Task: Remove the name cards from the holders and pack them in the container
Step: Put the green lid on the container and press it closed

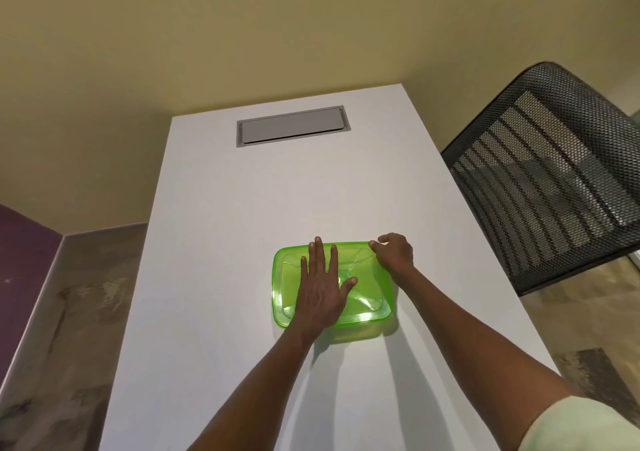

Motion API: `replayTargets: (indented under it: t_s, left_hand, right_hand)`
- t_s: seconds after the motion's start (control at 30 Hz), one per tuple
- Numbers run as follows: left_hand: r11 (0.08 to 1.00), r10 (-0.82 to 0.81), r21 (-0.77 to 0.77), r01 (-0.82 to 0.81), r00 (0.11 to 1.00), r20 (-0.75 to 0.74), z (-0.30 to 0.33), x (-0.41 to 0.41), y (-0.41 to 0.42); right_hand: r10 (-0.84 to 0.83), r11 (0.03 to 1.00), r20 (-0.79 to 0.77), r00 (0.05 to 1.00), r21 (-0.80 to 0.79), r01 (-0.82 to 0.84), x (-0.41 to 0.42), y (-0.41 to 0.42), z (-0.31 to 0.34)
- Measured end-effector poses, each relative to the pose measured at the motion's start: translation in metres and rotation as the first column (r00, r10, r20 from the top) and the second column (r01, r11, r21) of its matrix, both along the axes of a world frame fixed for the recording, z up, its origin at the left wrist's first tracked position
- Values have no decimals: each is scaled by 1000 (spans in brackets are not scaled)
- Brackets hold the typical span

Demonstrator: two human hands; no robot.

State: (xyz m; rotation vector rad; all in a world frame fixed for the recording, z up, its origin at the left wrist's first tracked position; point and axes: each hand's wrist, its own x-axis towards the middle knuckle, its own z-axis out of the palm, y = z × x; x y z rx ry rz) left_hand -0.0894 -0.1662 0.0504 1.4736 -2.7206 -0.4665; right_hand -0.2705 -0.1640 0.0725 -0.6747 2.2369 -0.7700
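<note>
One green container, lid on, sits low centre of the frame on a white table. Lid is translucent; what lies inside is hard to make out, only glare and moulded ridges show through. The container's lower body is mostly hidden under the lid, just a green strip showing along the near edge.

Two hands, both bare. Left hand lies flat on the lid, fingers straight and spread, thumb out toward the right, palm covering the lid's left-centre part. Right hand is at the lid's upper right corner, fingers curled down over the rim there; fingertips are tucked out of sight, so how firmly it grips that corner is unclear. Both forearms run in from the bottom of the frame; the right arm is cut off at lower right, where a pale sleeve edge shows.

One grey cable hatch is set into the table, upper centre. One black mesh chair back stands at the right of the frame, cut off by the right edge, close to the table's side. Table is cropped at the bottom. Beige wall fills the top; patterned floor shows lower left and lower right.
</note>
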Motion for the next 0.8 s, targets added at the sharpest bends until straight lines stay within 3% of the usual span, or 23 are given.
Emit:
replayTargets:
  t_s: [0.17,0.3,0.37,0.47,0.53,0.7,0.8]
  left_hand:
    - [971,229,-38,-237,962,-148,16,21,-16]
    - [848,469,-140,-511,847,-252,25,35,-27]
    - [786,598,8,-619,757,-264,26,38,-32]
    - [582,813,324,-746,528,-246,23,36,-41]
    - [473,881,433,-768,413,-231,20,33,-43]
    - [424,903,505,-752,309,-298,8,35,-47]
    - [407,907,560,-722,247,-340,4,38,-51]
  right_hand:
    - [90,987,-247,965,-106,-119,17,-3,7]
    - [292,919,-301,908,-174,-353,36,-17,14]
    - [415,865,-308,856,-157,-476,47,-26,15]
    - [559,780,-313,768,-116,-615,65,-42,17]
    - [634,732,-299,713,-64,-678,77,-53,17]
    - [778,620,-194,598,85,-780,103,-73,13]
    - [782,622,-160,602,127,-773,114,-83,9]
